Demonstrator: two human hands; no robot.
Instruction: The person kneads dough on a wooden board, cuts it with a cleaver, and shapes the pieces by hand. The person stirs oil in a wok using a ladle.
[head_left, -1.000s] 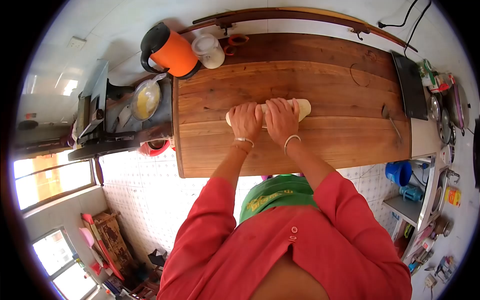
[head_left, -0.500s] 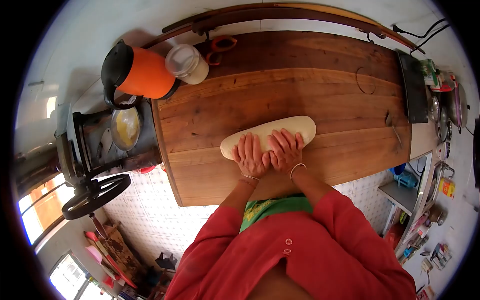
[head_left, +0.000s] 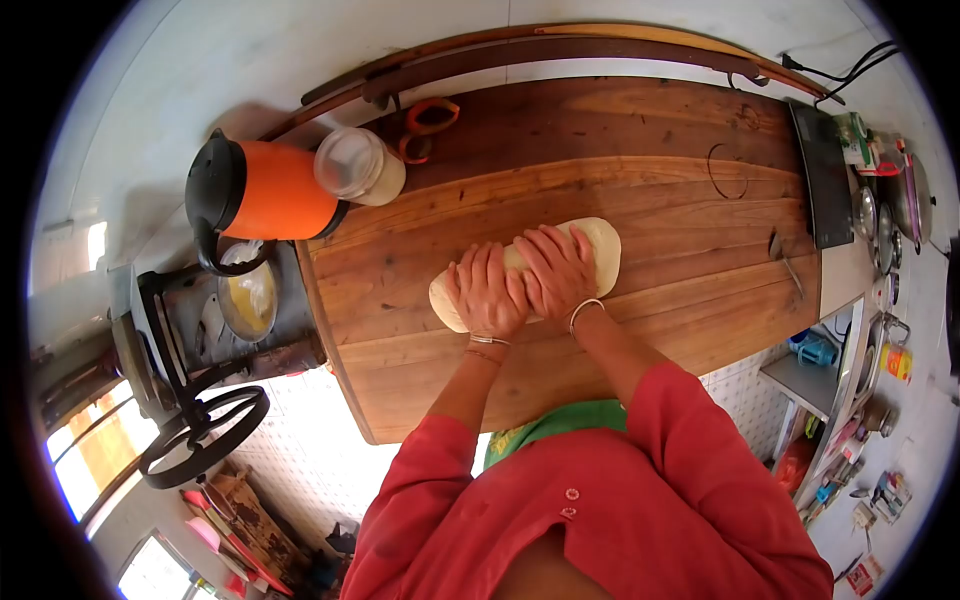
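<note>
A long, pale roll of dough (head_left: 604,250) lies slantwise on the wooden table (head_left: 670,240), its right end farther from me. My left hand (head_left: 487,293) presses on its left part, fingers bent over the top. Close beside it, my right hand (head_left: 556,272) presses on the middle and right part, the fingers curled over the far side. The hands touch or nearly touch at the thumbs. Both ends of the roll show outside my hands; its middle is mostly covered.
An orange and black kettle (head_left: 285,190) and a lidded jar (head_left: 362,168) stand at the back left, near orange-handled scissors (head_left: 432,117). Left of the table is a bowl with yellow contents (head_left: 250,300). A utensil (head_left: 785,262) and a black board (head_left: 822,180) are on the right.
The view has shifted, with the kettle now lower and farther left. My hands have moved from the roll's near side up over its top, and the dough is pressed down under them.
</note>
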